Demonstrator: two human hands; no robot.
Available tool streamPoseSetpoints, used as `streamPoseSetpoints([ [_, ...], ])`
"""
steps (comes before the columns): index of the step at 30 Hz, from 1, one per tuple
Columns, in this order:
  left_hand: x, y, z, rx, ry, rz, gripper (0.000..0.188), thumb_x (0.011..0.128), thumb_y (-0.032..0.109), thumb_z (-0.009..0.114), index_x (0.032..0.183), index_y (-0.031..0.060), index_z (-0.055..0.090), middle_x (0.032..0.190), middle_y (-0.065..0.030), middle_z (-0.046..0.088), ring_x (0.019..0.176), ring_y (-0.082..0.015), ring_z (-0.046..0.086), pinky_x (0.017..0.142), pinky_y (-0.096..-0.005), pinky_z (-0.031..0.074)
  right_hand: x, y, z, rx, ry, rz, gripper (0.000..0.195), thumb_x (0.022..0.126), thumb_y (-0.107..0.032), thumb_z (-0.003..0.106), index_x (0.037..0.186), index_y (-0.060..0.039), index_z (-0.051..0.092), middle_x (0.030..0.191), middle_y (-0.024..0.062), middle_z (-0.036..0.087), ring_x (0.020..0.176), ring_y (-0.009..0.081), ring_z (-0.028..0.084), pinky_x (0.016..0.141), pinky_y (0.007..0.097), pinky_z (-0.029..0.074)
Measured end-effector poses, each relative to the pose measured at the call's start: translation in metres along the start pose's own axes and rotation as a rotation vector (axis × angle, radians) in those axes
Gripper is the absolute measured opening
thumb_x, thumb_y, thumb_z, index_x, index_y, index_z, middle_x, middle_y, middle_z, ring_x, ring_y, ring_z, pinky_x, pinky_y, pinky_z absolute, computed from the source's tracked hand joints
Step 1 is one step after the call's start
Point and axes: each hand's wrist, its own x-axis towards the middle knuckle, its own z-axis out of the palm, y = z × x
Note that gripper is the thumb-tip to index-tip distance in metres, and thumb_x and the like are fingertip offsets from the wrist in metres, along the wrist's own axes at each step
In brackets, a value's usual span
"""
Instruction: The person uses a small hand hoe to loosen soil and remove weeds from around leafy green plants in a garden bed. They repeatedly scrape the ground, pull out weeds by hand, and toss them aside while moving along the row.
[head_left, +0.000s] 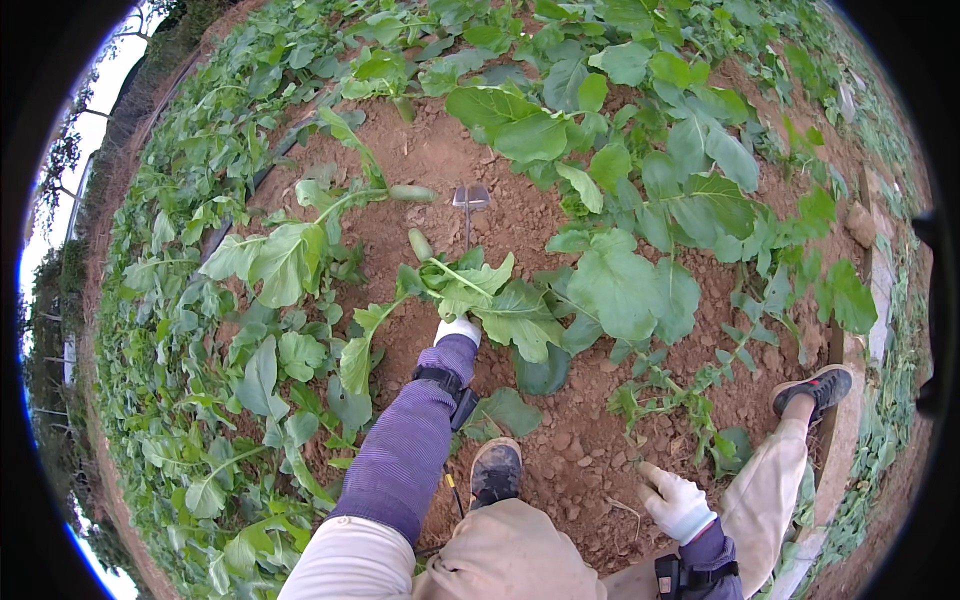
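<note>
My left hand (459, 328), in a white glove, reaches in under the leaves of a radish plant (480, 289); its fingers are hidden by the foliage. The plant's pale green root (420, 244) points away from me on the soil. My right hand (671, 499), in a white glove with soiled fingertips, hangs over bare earth at the lower right, fingers slightly bent, with nothing seen in it. Beyond the left hand, a hoe's metal blade (471, 197) rests on the soil, its shaft running toward me beneath the leaves. Another radish root (412, 193) with leaves lies beside the blade.
Dense leafy plants (615, 285) grow ahead and to the right, with more (165, 330) along the left. A pale plank-like edging (847, 420) runs down the right side, near my dark shoe (814, 391). My other shoe (496, 471) stands on clumpy reddish soil (570, 450).
</note>
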Motion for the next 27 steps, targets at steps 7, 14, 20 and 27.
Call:
streamPoseSetpoints([
  [7, -0.097, -0.051, -0.013, -0.111, -0.201, -0.022, 0.071, 0.082, 0.019, 0.051, 0.143, 0.0216, 0.016, 0.096, -0.0231, 0.063, 0.091, -0.0379, 0.060, 0.081, -0.0431, 0.047, -0.010, 0.001, -0.001, 0.019, 0.101, -0.042, 0.035, 0.083, -0.028, 0.056, 0.113, -0.0106, 0.056, 0.102, 0.0173, 0.062, 0.095, 0.0324, 0.059, 0.081, 0.0384, 0.048],
  [14, -0.188, -0.103, -0.054, 0.080, -0.308, 0.339, 0.072, 0.082, 0.019, 0.051, 0.144, 0.0239, 0.014, 0.091, -0.0247, 0.062, 0.084, -0.0393, 0.061, 0.079, -0.0400, 0.047, -0.019, 0.003, -0.007, -0.019, 0.128, -0.128, 0.036, 0.084, -0.030, 0.053, 0.117, -0.0158, 0.053, 0.094, 0.0168, 0.062, 0.087, 0.0338, 0.060, 0.075, 0.0417, 0.048],
  [20, -0.147, -0.044, -0.048, -0.045, -0.372, 0.280, 0.070, 0.080, 0.017, 0.054, 0.142, 0.0211, 0.021, 0.092, -0.0246, 0.062, 0.086, -0.0381, 0.061, 0.078, -0.0378, 0.048, -0.013, 0.020, 0.006, -0.010, 0.132, -0.189, 0.038, 0.085, -0.032, 0.051, 0.117, -0.0115, 0.052, 0.093, 0.0175, 0.062, 0.088, 0.0343, 0.059, 0.075, 0.0425, 0.047],
  [27, -0.194, -0.102, -0.044, 0.189, -0.616, 0.418, 0.073, 0.080, 0.020, 0.054, 0.143, 0.0270, 0.017, 0.086, -0.0276, 0.060, 0.085, -0.0409, 0.060, 0.076, -0.0439, 0.047, -0.015, 0.025, 0.004, 0.029, 0.183, -0.195, 0.036, 0.086, -0.032, 0.049, 0.118, -0.0140, 0.051, 0.095, 0.0185, 0.061, 0.084, 0.0363, 0.060, 0.073, 0.0444, 0.048],
])
